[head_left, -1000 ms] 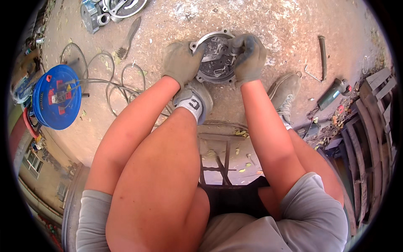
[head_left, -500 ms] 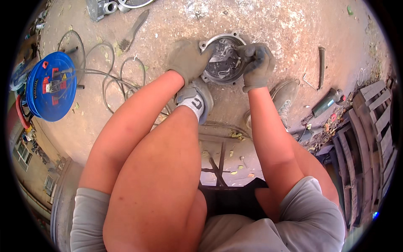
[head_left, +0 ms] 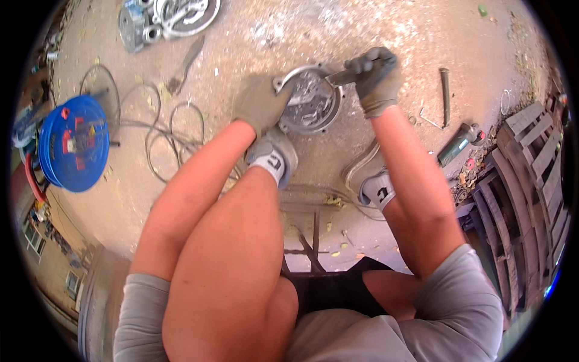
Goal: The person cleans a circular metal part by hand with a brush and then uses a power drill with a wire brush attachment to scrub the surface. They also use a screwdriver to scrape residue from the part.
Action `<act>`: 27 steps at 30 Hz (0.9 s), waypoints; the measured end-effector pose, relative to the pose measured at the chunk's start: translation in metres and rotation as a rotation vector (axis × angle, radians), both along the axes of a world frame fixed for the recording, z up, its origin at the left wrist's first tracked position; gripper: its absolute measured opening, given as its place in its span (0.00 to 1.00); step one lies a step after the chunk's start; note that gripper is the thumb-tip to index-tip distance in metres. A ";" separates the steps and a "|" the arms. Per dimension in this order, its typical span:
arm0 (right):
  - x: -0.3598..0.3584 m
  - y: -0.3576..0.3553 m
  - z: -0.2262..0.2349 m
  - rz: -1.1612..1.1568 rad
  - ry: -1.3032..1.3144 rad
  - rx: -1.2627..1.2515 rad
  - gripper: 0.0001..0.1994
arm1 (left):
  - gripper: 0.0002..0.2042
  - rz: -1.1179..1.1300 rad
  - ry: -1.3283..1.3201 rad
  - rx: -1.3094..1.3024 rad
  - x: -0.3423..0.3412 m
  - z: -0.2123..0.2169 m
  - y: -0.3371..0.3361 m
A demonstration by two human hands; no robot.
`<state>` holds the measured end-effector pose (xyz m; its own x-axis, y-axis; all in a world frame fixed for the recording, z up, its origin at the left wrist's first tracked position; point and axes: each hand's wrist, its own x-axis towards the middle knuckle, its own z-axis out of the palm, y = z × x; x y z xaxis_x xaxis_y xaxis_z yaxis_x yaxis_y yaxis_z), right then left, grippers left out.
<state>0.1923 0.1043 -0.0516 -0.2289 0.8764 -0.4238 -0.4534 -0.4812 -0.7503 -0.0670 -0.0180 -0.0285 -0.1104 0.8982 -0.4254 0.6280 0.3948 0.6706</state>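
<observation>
A round grey metal housing (head_left: 310, 102) with a flanged rim lies on the dusty concrete floor in front of my feet. My left hand (head_left: 260, 105), in a grey glove, grips its left rim. Gloved as well, my right hand (head_left: 377, 78) is closed around a slim metal tool (head_left: 342, 77) whose tip reaches the housing's upper right edge. Both my shoes stand just below the housing.
A blue cable reel (head_left: 75, 143) with loose grey cable (head_left: 163, 130) lies at left. Metal machine parts (head_left: 166, 18) sit at top left, beside a flat tool (head_left: 184, 63). A metal rod (head_left: 445, 87) and a dark tool (head_left: 456, 145) lie at right near wooden pallets (head_left: 525, 181).
My right hand has lifted off the housing's right rim and now holds a metal tool at its upper edge. My left hand has stayed on the left rim.
</observation>
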 end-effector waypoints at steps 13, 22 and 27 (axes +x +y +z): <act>0.152 0.072 0.155 0.187 -0.708 0.076 0.22 | 0.28 -0.017 0.153 -0.204 0.014 -0.011 0.002; 0.174 0.013 0.076 -0.129 -0.553 -0.150 0.21 | 0.20 0.528 -1.114 -0.702 0.026 0.103 0.050; 0.202 0.018 0.062 -0.083 -0.596 -0.161 0.22 | 0.17 0.779 -1.107 -0.914 0.023 0.065 0.051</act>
